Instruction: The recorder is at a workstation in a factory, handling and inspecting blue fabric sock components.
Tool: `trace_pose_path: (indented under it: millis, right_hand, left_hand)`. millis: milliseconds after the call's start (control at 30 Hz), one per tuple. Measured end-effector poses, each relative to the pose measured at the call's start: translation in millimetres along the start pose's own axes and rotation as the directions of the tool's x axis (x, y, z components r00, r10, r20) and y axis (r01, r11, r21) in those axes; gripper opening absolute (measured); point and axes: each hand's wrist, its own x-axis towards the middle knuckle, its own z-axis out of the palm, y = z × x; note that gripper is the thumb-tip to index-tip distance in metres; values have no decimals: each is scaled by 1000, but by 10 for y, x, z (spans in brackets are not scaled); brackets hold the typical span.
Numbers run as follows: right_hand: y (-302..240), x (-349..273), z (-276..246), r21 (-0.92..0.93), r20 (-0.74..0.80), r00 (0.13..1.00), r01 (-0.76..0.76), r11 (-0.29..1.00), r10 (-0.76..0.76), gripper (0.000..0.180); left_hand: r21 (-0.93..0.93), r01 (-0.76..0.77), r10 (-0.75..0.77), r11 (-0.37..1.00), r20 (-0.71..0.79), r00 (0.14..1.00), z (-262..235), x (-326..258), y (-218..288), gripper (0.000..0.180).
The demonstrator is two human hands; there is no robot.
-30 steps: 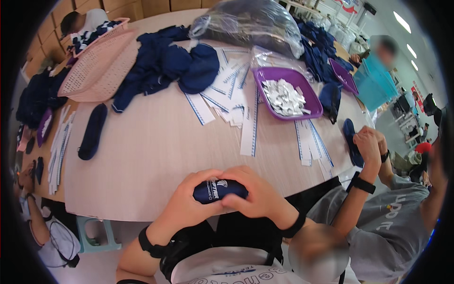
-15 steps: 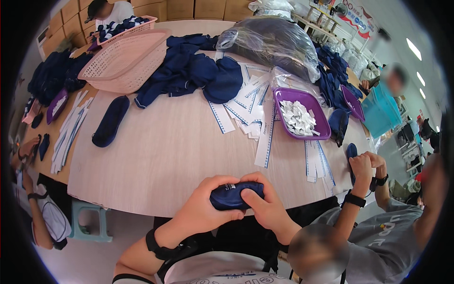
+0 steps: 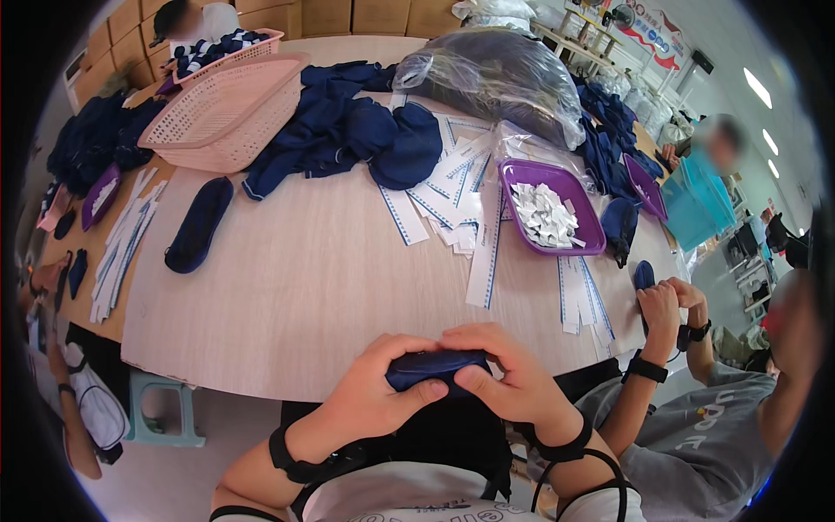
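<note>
An oblong navy fabric bundle (image 3: 432, 369), folded or rolled up, is held at the table's near edge. My left hand (image 3: 383, 383) wraps its left end, thumb across the near side. Around the right end curl the fingers of my right hand (image 3: 500, 370), with that thumb pressed against the side facing me. Both hands are closed on it; part of the bundle is hidden under the fingers. A longer navy oblong fabric piece (image 3: 198, 224) lies on the table (image 3: 313, 287), to the left and farther off.
Navy cloth pieces (image 3: 348, 130) lie beside a pink basket (image 3: 222, 113). Printed paper strips (image 3: 452, 183) spread near a purple tray (image 3: 557, 248) of small white tags. Behind is a large plastic-wrapped bundle (image 3: 496, 87). At right, a co-worker's hands (image 3: 665, 304) hold a navy piece.
The bundle has turned in my hands, and the pale print on it no longer shows. My right hand and forearm have shifted slightly right; my left thumb now lies over the near side.
</note>
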Motion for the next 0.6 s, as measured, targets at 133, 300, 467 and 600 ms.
trace_pose_path:
  millis: [133, 300, 467, 600]
  right_hand:
    - [-8, 6, 119, -174, -130, 990, 25, 984, -48, 16]
    - [14, -25, 270, -296, -290, 943, 77, 952, -166, 9]
    - [-64, -103, 287, -227, -389, 901, 108, 968, -191, 5]
    - [-146, -148, 283, -213, -401, 891, 134, 968, -211, 6]
  left_hand:
    - [-11, 95, -94, 995, 12, 995, 65, 14, -7, 36]
    - [-204, 211, -214, 956, 7, 977, 215, 55, -78, 33]
    - [-348, 189, -204, 918, -6, 979, 279, 43, -49, 31]
    - [-278, 25, -26, 960, 2, 1000, 286, 114, 18, 28]
